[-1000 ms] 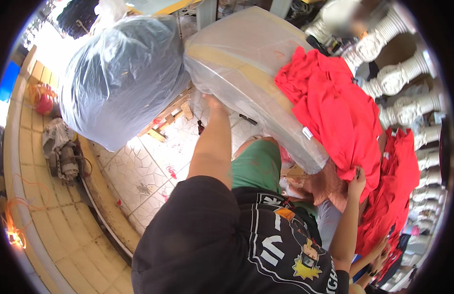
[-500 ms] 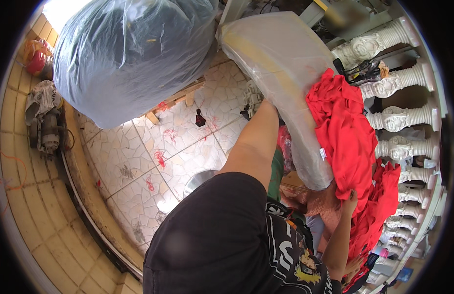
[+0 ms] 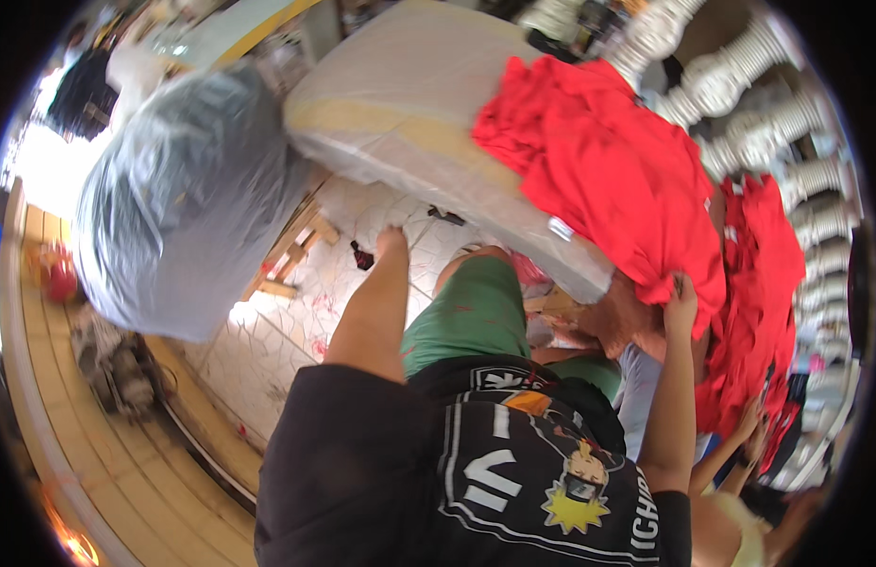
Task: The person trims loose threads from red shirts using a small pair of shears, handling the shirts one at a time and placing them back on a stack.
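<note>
A red garment (image 3: pixel 598 151) with a small white label lies crumpled over a plastic-covered pad (image 3: pixel 409 71). My right hand (image 3: pixel 681 291) is closed on the near edge of this garment, its fingers pinching the cloth. My left hand (image 3: pixel 391 238) is off the garment, held out over the tiled floor to the left of the pad; its fingers are too small and turned away to make out. A second red cloth heap (image 3: pixel 754 283) hangs just right of the first one.
White carved balusters (image 3: pixel 731 76) line the right side. At the lower right another person's hands (image 3: pixel 754 425) are by the red cloth. A big plastic-wrapped bundle (image 3: pixel 187 189) rests on a wooden pallet (image 3: pixel 291 250). A motor (image 3: pixel 121 378) stands by the left wall.
The view has turned and come closer. My left arm has swung away from the pad's edge to over the floor. My right hand keeps hold of the red garment; the other person shows more.
</note>
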Available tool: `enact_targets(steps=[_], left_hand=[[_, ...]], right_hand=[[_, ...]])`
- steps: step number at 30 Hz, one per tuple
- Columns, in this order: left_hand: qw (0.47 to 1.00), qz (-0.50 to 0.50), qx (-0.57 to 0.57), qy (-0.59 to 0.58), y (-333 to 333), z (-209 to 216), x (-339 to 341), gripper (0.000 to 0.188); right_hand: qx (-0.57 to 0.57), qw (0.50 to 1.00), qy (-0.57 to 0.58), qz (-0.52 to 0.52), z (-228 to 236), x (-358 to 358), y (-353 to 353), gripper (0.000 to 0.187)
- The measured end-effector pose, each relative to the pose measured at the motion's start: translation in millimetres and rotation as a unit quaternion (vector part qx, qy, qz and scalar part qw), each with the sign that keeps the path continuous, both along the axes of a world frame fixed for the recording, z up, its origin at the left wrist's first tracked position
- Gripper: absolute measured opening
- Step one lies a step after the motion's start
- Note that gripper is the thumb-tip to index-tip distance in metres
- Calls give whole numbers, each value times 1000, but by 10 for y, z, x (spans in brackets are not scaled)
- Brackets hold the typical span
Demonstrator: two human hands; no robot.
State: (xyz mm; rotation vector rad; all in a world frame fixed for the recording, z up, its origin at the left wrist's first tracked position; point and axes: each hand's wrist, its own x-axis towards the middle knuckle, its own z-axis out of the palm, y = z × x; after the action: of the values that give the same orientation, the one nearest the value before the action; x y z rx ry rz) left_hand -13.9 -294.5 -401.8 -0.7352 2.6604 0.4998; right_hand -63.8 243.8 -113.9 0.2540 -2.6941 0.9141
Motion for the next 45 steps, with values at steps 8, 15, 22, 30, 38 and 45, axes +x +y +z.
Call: enact_targets(steps=[8,15,22,30,38,45], left_hand=[[954,-232,184,55,1176,1502,277,37],[838,-395,375,13,2435,3763,32,32],[796,-466,315,225,3195,3528,-577,22],[788,-145,370,470,2065,4612,-1259,39],[282,-791,542,-36,2148,5537,-171,18],[139,-903,406,-13,2333,5627,-306,25]], right_hand=[[-122,989,-86,-9,130,32,-179,10],[-287,946,-146,30,243,104,-237,8],[-259,965,-31,22,502,183,-174,9],[-281,540,-192,770,2060,810,-64,30],[-223,556,-172,782,2531,824,-109,20],[-281,582,-146,749,2610,498,20,16]])
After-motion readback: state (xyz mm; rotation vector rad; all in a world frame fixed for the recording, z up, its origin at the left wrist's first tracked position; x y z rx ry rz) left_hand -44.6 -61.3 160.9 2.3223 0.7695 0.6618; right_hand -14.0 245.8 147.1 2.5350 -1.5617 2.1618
